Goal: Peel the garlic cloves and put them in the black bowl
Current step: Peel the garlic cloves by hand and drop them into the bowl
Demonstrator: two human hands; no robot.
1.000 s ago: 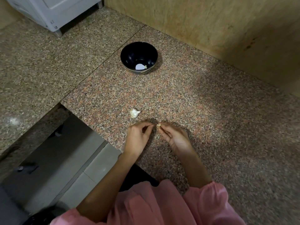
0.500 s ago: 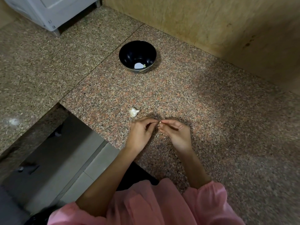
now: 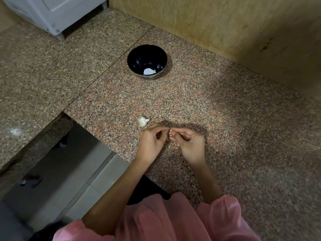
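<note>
A small pale garlic clove [image 3: 170,131] is pinched between the fingertips of both hands above the granite counter. My left hand [image 3: 151,142] pinches it from the left with curled fingers. My right hand [image 3: 188,143] pinches it from the right, and most of the clove is hidden by the fingers. A white piece of garlic with its skin [image 3: 143,121] lies on the counter just beyond my left hand. Farther back stands the black bowl [image 3: 137,58] with a peeled clove [image 3: 154,71] and a pale patch at its bottom.
The speckled granite counter [image 3: 225,136] runs to a tan wall [image 3: 225,23] at the back and right. Its front edge drops to a grey floor at the lower left. A white appliance [image 3: 52,13] stands at the far left corner.
Both hands have edged slightly away from me and turned a little while working the clove. The bowl and the loose garlic piece have stayed put.
</note>
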